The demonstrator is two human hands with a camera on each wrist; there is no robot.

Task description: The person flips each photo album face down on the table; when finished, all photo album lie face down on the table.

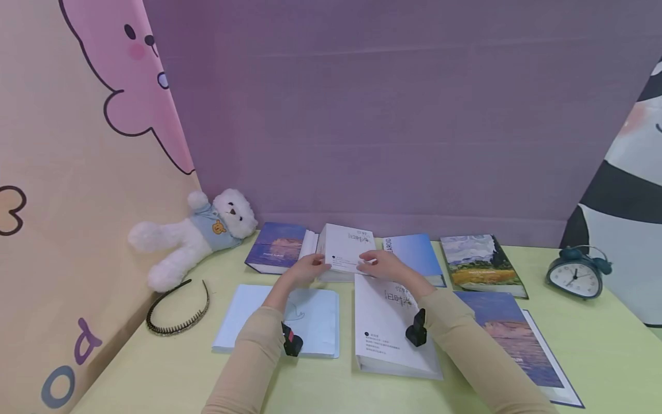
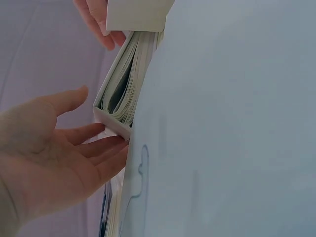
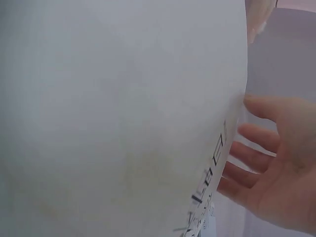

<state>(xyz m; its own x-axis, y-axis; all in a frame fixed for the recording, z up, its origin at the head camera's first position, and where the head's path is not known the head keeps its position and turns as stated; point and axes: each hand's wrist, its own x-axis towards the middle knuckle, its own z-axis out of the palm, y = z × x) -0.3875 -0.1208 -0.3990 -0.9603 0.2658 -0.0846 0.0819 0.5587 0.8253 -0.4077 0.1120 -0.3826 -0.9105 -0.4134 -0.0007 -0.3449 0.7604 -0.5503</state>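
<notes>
Steadying a thick white book [image 1: 345,248] between both hands at the far middle of the desk [image 1: 610,351].

We have the left hand [image 1: 308,268] on the book's left edge and the right hand [image 1: 381,264] on its right edge; fingers are extended and spread, pressing flat rather than curling round it, which we judge suits squaring it up rather than lifting. In the left wrist view the left fingers [image 2: 101,153] touch the book's lower corner [image 2: 112,121], its page block showing beside them. In the right wrist view the right fingers [image 3: 252,158] stand straight just beside a white cover [image 3: 123,108]; contact there we cannot tell. Just nearward of the grip lie a matching white book [image 1: 390,328] under the right forearm and a pale blue book [image 1: 315,319] under the left. Left of the grip, well apart, a white teddy bear [image 1: 207,230] and a black headband [image 1: 178,313]; right of it, well apart, an alarm clock [image 1: 576,276].
</notes>
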